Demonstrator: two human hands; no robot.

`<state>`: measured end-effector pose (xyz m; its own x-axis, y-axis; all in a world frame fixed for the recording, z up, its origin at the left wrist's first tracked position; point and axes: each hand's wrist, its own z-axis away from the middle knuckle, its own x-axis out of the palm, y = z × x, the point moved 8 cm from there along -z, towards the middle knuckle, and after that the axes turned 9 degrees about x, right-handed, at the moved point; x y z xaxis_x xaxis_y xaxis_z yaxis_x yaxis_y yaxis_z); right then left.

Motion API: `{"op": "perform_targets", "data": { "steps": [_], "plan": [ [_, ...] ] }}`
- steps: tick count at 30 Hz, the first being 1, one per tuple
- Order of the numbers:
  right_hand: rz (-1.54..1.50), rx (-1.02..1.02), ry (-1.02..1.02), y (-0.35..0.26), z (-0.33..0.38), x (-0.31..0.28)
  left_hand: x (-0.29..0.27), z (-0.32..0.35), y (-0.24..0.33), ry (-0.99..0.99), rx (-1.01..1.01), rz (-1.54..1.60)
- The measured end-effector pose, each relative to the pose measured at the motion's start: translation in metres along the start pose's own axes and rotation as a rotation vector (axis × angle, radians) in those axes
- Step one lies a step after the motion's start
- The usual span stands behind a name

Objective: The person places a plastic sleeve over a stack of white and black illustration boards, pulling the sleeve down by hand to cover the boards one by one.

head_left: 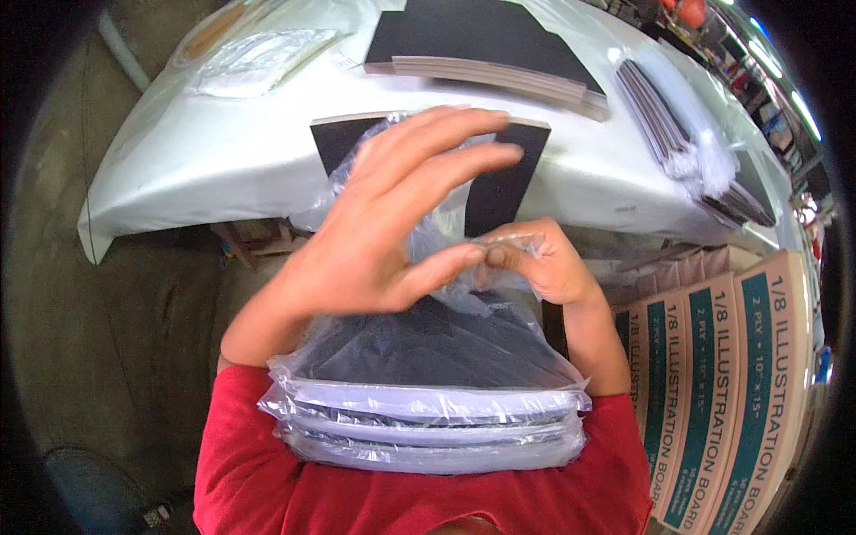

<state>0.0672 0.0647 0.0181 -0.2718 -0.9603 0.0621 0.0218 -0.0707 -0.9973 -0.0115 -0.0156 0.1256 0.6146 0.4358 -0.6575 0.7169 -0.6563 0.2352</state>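
My left hand [374,209] is spread above a crumpled clear plastic bag [432,227], with its fingers stretched to the right and apart. Its thumb tip comes close to my right hand [539,259], which is closed in a pinch on the thin plastic. Behind both hands a black board [508,178] lies at the table's near edge, partly covered by the plastic and my left hand. Against my chest, between my forearms, rests a stack of plastic-wrapped black boards [428,419] with pale edges.
A white-covered table [214,178] spans the front. On it lie a stack of black boards [473,40], flat clear plastic bags [267,62] at the left, and bagged boards [655,116] at the right. Printed cardboard boxes [758,357] stand in a row by my right arm.
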Motion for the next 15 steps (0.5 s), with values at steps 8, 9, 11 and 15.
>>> {"op": "perform_targets", "data": {
  "steps": [8, 9, 11, 15],
  "plan": [
    [-0.309, -0.117, 0.415, 0.0, 0.016, -0.047, 0.066, 0.036, -0.058, -0.17, -0.629, 0.813],
    [-0.265, -0.134, 0.402, 0.001, 0.014, -0.045, 0.069, 0.032, -0.053, -0.112, -0.551, 0.797],
    [-0.212, -0.112, 0.394, 0.001, 0.008, -0.036, 0.078, 0.037, -0.058, -0.13, -0.621, 0.812],
    [-0.257, -0.117, 0.402, -0.001, 0.004, -0.035, 0.073, 0.043, -0.068, -0.03, -0.721, 0.814]
  ]
}}
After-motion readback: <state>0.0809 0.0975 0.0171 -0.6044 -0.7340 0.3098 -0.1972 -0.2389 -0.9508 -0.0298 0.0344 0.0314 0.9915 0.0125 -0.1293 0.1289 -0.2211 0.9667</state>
